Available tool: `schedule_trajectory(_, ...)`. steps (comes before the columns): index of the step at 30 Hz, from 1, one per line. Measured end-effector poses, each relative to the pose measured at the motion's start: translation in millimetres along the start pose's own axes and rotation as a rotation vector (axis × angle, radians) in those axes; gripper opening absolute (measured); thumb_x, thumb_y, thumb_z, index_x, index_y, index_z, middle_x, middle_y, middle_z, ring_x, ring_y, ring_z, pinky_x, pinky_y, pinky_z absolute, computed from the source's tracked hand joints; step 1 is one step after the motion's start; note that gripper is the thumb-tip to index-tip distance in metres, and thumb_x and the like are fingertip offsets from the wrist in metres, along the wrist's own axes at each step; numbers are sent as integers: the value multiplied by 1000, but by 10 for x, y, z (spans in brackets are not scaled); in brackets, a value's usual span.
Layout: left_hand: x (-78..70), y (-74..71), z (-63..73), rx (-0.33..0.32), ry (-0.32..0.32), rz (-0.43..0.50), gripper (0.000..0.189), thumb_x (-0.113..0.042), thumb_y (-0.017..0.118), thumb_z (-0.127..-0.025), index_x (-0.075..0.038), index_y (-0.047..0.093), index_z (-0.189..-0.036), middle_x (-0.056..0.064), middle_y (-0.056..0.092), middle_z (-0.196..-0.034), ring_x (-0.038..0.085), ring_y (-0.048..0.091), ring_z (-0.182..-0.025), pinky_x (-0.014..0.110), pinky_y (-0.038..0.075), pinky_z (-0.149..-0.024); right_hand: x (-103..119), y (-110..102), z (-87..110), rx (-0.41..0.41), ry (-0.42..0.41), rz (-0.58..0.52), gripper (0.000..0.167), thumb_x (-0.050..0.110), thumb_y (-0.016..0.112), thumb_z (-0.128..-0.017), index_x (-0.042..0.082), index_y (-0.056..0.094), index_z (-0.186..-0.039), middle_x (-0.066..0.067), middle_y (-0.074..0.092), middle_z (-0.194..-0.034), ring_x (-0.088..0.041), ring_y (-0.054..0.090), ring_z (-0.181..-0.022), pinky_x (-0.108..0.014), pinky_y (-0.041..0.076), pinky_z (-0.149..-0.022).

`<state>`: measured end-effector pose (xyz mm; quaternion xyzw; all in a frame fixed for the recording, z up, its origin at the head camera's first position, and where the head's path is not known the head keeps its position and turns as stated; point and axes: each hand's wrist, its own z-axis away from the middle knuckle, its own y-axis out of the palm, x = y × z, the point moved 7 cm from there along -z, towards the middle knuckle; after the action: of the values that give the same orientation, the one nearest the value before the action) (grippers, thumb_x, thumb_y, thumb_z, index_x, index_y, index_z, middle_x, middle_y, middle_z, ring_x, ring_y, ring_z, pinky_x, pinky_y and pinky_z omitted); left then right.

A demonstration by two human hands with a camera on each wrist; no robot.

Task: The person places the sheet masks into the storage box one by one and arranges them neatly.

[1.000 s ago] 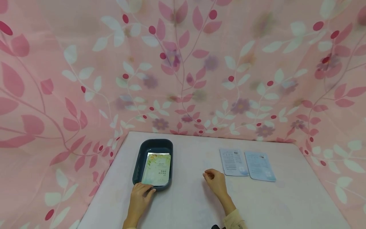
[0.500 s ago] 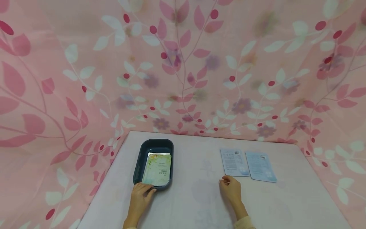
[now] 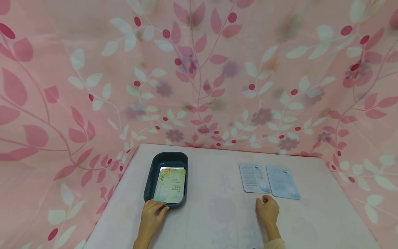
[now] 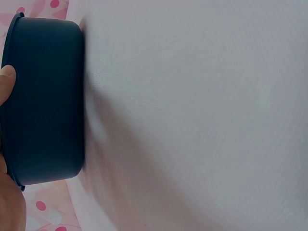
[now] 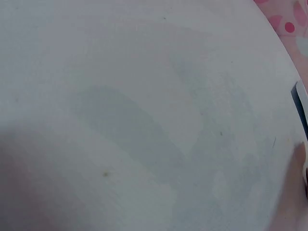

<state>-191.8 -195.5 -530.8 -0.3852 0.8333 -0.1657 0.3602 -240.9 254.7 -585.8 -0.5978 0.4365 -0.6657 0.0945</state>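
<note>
My left hand [image 3: 151, 216] grips the near rim of a dark teal plastic tray [image 3: 150, 180], with the thumb over the outside. In the left wrist view, the tray's deep wall [image 4: 48, 101] fills the left side, with the thumb on its rim. Inside the tray lie flat green floral sachets [image 3: 171, 185], seemingly stacked. Two light blue printed sachets rest flat on the table: the left one [image 3: 255, 177] and the right one [image 3: 283, 182]. Just below them, my right hand [image 3: 268, 211] is loosely curled, thumb and index finger apart, with nothing visible between them.
A white cloth covers the table [image 3: 211, 193]. Pink floral fabric [image 3: 199, 86] stands as a wall behind and along both sides. Bare cloth lies between the tray and the blue sachets.
My right hand has moved rightward from mid-table to just below the two blue sachets. The left hand and the tray have stayed in place.
</note>
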Motion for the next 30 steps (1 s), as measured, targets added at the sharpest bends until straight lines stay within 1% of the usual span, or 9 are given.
schedule_trajectory(5,-2,-7,8,-10,6,9,25,1,88,-55,-5,72,-73,0,68,-69,14,61,-66,36,40,-82,-78,-46,-84,-38,52,-8,36,11,60,-83,-18,57,-103,-31,60,-93,-47,57,-88,-56,44,-76)
schedule_trajectory(8,-6,-13,9,-17,9,15,25,2,88,-54,-5,72,-73,0,68,-69,15,61,-66,36,40,-82,-79,-41,-136,-13,62,0,38,12,58,-84,-20,55,-104,-34,59,-95,-49,56,-92,-56,44,-78)
schedule_trajectory(13,-7,-12,4,-14,5,12,25,2,87,-55,-5,72,-73,0,68,-70,15,61,-67,35,40,-83,-43,-40,-208,24,82,13,35,13,56,-84,-19,54,-97,-32,56,-91,-47,54,-88,-55,44,-75)
schedule_trajectory(15,-3,-10,2,-12,0,10,24,1,87,-56,-5,72,-74,0,68,-70,14,61,-67,35,40,-83,-33,-40,-227,28,87,16,35,14,57,-84,-19,54,-97,-32,56,-89,-46,54,-86,-55,44,-74)
schedule_trajectory(17,-1,-10,2,-12,-5,12,24,1,87,-56,-5,72,-74,0,68,-70,14,61,-67,35,40,-83,-29,-46,-245,19,85,22,37,15,57,-84,-19,54,-97,-32,56,-89,-48,54,-87,-56,44,-75)
schedule_trajectory(19,2,-8,4,-12,-8,11,24,1,87,-56,-5,72,-74,0,68,-70,14,61,-67,36,40,-83,-34,-65,-253,1,96,17,39,15,56,-85,-21,54,-100,-34,57,-92,-50,54,-89,-57,44,-76)
schedule_trajectory(22,1,-5,9,-12,-5,11,24,1,87,-55,-5,72,-74,0,68,-70,15,61,-67,37,40,-83,-66,-88,-260,-29,133,0,42,15,56,-85,-23,52,-104,-36,57,-95,-52,54,-91,-58,44,-78)
schedule_trajectory(25,1,-1,11,-10,-3,10,24,1,87,-56,-5,72,-74,0,68,-70,15,61,-67,38,40,-83,-88,-86,-273,-21,167,-13,47,15,55,-86,-24,48,-111,-38,56,-101,-53,52,-95,-59,43,-81)
schedule_trajectory(30,8,-4,7,-10,-12,10,24,0,87,-56,-5,72,-74,0,68,-70,15,61,-68,37,40,-84,-62,-83,-344,-6,152,1,48,17,56,-86,-24,48,-111,-40,54,-105,-56,50,-99,-60,41,-85)
